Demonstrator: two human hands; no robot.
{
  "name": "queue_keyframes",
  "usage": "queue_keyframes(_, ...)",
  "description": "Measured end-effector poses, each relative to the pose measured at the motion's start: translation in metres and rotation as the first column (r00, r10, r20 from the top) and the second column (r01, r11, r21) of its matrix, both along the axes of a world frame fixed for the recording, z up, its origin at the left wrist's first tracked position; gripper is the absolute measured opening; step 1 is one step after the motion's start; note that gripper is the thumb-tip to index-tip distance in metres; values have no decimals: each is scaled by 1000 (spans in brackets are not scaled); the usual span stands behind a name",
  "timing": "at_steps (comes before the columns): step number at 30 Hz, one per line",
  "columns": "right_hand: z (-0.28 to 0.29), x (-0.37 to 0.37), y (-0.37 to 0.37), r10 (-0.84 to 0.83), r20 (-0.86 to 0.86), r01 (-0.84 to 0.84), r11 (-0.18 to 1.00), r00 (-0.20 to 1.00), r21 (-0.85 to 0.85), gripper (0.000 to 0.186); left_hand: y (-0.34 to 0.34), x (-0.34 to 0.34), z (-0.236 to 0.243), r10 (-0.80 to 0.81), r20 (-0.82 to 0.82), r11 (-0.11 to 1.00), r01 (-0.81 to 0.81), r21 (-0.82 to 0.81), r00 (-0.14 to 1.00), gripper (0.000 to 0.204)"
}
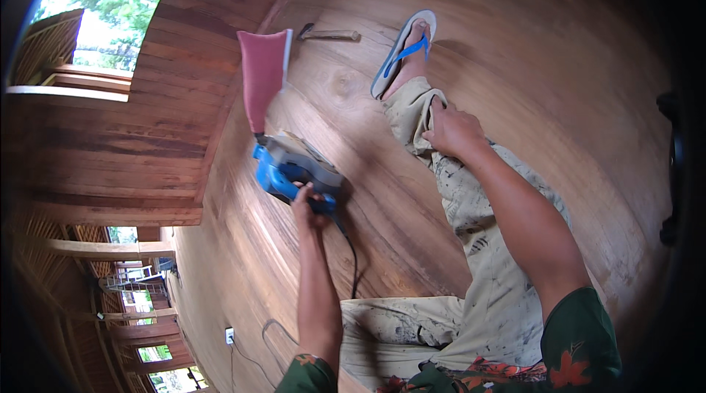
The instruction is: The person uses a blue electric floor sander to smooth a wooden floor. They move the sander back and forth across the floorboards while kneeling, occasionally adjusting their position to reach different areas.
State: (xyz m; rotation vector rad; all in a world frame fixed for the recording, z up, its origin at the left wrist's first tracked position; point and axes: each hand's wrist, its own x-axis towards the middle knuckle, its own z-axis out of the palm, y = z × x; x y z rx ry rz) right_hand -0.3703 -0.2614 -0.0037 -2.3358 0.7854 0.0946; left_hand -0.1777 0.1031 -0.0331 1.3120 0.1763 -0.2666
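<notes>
My left hand [305,205] is wrapped round the rear handle of a blue and grey belt sander [290,169]. The sander lies tilted over on the wooden floor, and a dusty red dust bag [263,77] sticks out from its far end. A black power cord trails back from the handle toward my leg. Over my outstretched shin, my right hand [454,128] grips the stained beige trouser leg [412,117] close to its cuff. A sandal with a blue strap [403,51] is on that foot.
A hammer [331,35] with a wooden handle lies beyond the dust bag. The plank wall [169,99] rises on the left, with a window opening at the top. A white socket [229,336] with cords sits at lower left; a ladder [132,279] stands farther back.
</notes>
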Motion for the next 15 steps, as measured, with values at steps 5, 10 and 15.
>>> queue_keyframes(5,0,6,3,20,-46,-22,998,999,-52,84,-4,150,2,-28,65,995,22,95,997,26)
queue_keyframes(10,0,15,4,29,-114,-40,995,993,-94,87,-1,223,-4,-43,37,999,43,4,998,22)
queue_keyframes(15,6,15,6,32,-126,-44,994,992,-95,87,0,184,-5,-18,66,1000,18,9,998,28)
